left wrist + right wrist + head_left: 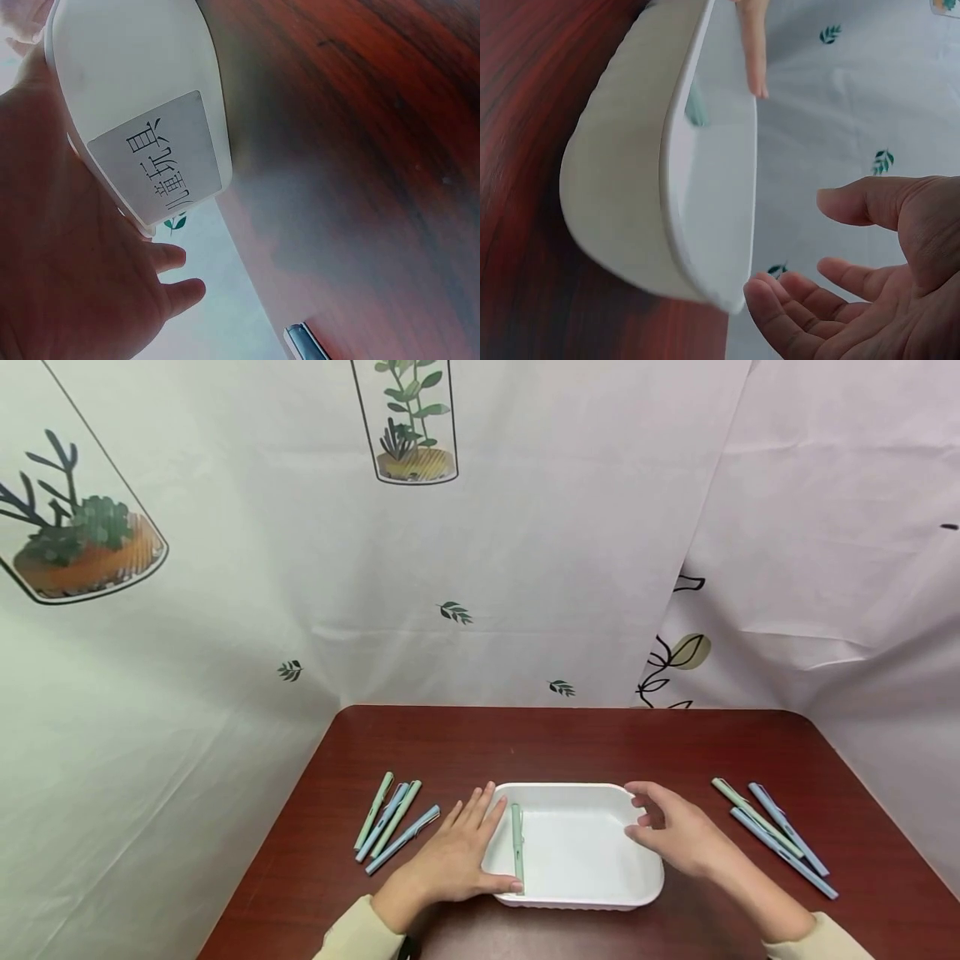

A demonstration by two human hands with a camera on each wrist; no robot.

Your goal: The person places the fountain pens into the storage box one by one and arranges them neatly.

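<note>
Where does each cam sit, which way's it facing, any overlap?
Head: worn on the head, facing forward and down at the table and white tray; shows left hand, right hand, both sleeves.
Left wrist: on that wrist, facing the tray's printed label; shows left hand.
Right wrist: on that wrist, facing the tray's side; shows right hand, part of left hand.
Shared: head and right wrist both see the green pen inside the tray.

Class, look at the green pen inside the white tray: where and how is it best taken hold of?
Probably pinch the green pen across its middle, coming from above and the right. It is long and slim, lying near the left wall of the white tray; the left hand crowds that side, while bare tray floor lies to the pen's right.
</note>
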